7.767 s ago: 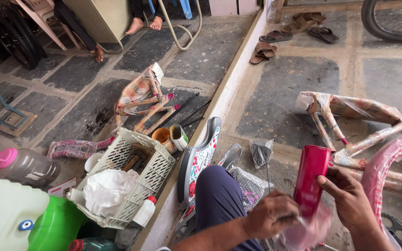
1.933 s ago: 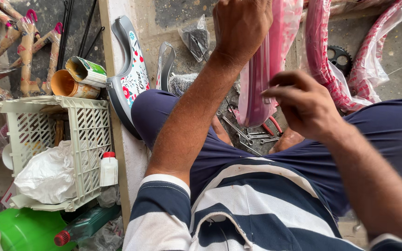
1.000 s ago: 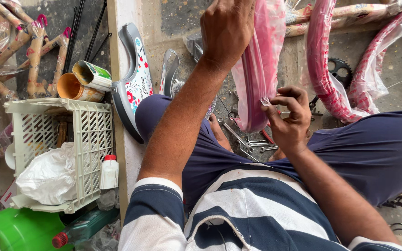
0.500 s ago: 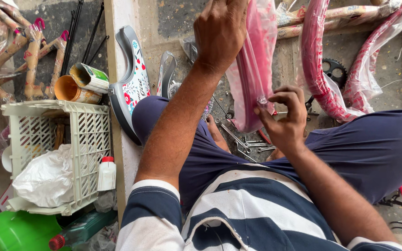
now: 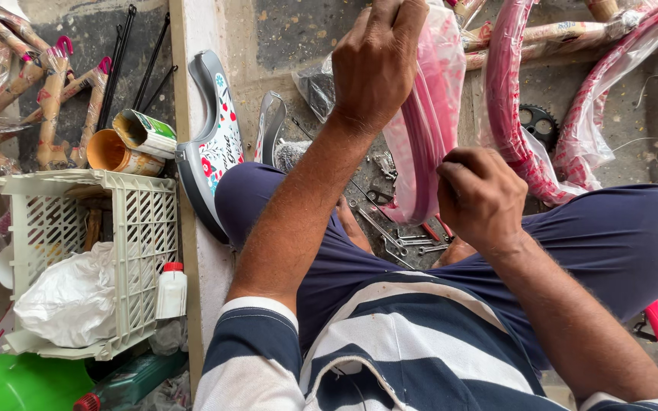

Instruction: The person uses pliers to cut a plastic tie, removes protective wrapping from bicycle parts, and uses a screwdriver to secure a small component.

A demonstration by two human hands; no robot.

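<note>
The left hand (image 5: 378, 65) is gripping the plastic-wrapped pink mudguard (image 5: 424, 144) upright over the floor tools (image 5: 390, 228); the right hand (image 5: 481, 198) is pinching, seemingly, its wrap, which may tear unevenly or slip.

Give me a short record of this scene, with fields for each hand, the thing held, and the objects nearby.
left hand: grips the top of the pink mudguard, closed around it
right hand: fingers pinched at the mudguard's lower edge; any small part inside cannot be seen
mudguard: curved, pink, in clear plastic wrap
floor between legs: wrenches
left side: white crate with white bag, small white bottle, two tins
right side: pink wrapped rims
</note>
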